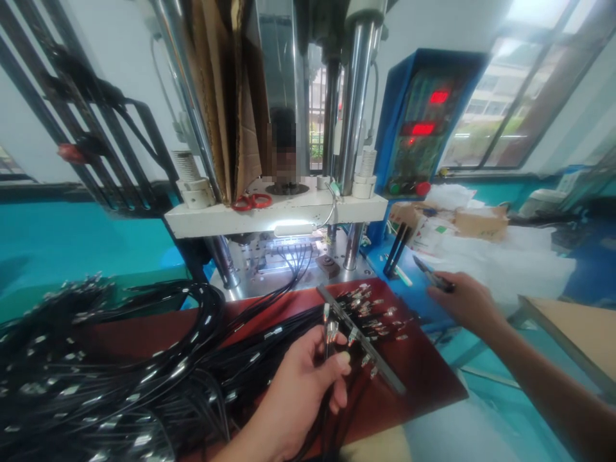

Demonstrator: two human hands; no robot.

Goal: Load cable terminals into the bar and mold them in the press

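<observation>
My left hand [310,378] is closed on black cables that end in small metal connectors [332,330], which stick up between thumb and fingers. Right beside it, a flat metal bar [360,340] lies slantwise across the dark red board [423,378]. More cable ends [378,314] with bare connectors fan out beyond the bar. Farther right, my right hand [464,298] grips a slim, dark, pointed hand tool [433,274] above the blue bench; its exact kind is unclear. The tool points away to the left, apart from the cables.
A press with a white plate [283,215] and steel columns stands ahead; cables run into its lit mould [289,250]. Red-handled scissors [251,202] lie on the plate. Black cable bundles [120,359] cover the left side. A blue control box [423,122] and white bags [514,250] are at right.
</observation>
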